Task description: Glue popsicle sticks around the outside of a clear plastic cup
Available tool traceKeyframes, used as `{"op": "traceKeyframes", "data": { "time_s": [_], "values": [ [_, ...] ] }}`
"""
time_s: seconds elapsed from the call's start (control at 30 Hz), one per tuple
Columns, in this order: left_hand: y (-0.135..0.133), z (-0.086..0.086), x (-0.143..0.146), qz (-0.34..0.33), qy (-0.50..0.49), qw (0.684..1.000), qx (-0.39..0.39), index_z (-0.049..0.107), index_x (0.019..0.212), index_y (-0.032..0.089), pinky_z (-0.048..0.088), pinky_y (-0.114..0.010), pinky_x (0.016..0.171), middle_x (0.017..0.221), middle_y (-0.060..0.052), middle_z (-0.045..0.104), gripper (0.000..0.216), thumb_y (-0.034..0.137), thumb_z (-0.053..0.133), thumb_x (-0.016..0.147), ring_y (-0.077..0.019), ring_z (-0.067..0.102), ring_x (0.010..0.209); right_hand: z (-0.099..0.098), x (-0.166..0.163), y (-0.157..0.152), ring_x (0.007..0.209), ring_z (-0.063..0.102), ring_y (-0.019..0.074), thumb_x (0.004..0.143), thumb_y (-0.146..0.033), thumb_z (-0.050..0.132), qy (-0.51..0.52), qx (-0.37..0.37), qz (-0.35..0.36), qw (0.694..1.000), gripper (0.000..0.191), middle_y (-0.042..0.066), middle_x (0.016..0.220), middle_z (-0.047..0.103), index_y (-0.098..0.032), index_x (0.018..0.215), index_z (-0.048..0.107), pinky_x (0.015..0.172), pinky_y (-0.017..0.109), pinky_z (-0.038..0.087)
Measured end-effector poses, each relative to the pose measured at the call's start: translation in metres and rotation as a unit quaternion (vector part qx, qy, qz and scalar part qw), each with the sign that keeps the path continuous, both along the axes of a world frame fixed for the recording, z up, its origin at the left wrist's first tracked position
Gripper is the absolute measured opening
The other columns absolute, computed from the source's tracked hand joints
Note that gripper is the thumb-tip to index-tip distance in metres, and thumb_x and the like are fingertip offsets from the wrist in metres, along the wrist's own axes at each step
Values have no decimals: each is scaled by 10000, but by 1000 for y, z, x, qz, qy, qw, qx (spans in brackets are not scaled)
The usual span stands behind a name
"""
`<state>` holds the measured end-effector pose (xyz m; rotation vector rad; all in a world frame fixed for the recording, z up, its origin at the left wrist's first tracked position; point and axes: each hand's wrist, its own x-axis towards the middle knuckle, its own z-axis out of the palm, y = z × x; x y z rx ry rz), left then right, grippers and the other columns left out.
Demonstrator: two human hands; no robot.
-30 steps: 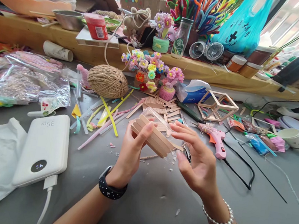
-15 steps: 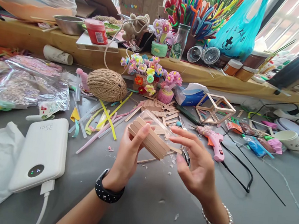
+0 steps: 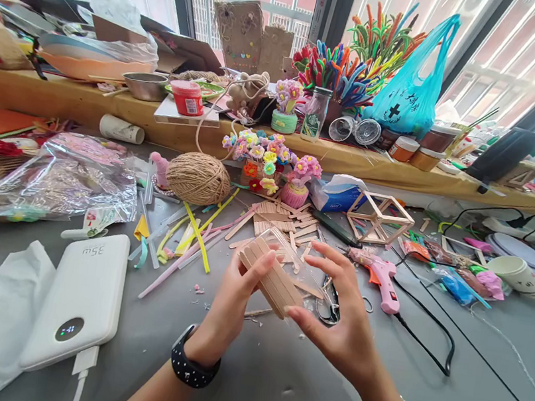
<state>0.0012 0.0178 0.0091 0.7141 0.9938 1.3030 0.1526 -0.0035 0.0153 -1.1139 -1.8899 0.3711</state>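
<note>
A bundle of wooden craft sticks (image 3: pixel 272 279) is gripped in my left hand (image 3: pixel 231 299), with the thumb across its upper face. The sticks lie side by side and slant down to the right. My right hand (image 3: pixel 347 323) is open, its fingers spread, and the thumb tip is at the lower end of the bundle. Behind the hands a clear plastic box (image 3: pixel 285 247) lies by a heap of loose craft sticks (image 3: pixel 272 220). Scissors (image 3: pixel 330 304) lie partly hidden behind my right fingers. A pink glue gun (image 3: pixel 384 278) rests to the right.
At the left lies a white power bank (image 3: pixel 81 300) with a cable. A twine ball (image 3: pixel 199 179), crocheted flowers (image 3: pixel 264 153) and a wooden stick frame (image 3: pixel 379 218) stand farther back. Along the shelf (image 3: pixel 176 137) are jars, pipe cleaners (image 3: pixel 337 70) and a blue bag (image 3: pixel 409 94).
The view has tilted up, showing more of the windows. My right thumb has come to the bundle's lower end, and the bundle is tilted more steeply.
</note>
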Motion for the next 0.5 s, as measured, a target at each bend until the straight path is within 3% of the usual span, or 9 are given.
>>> {"op": "traceKeyframes", "data": {
  "time_s": [0.17,0.33,0.5],
  "values": [
    [-2,5,0,-63,49,997,8,491,1120,127,446,-398,853,1147,-156,584,554,416,657,678,-297,583,1000,1,5,1,1276,283,251,695,-463,646,-33,-9,43,998,703,89,1367,334,-220,1284,346,1052,454,276],
    [2,-1,-3,-156,101,982,12,393,1201,158,438,-422,843,1102,-145,600,696,478,666,647,-304,598,961,6,14,0,1348,80,273,593,-544,693,-112,-3,123,986,1010,82,1443,228,-189,1384,175,1090,464,185],
    [5,-10,-5,-197,134,970,47,330,1232,168,423,-437,861,1115,-149,574,704,503,621,686,-306,570,1005,7,17,-1,1350,89,237,621,-494,698,-125,-13,145,981,1012,78,1420,282,-166,1394,132,1097,418,191]
  ]
}}
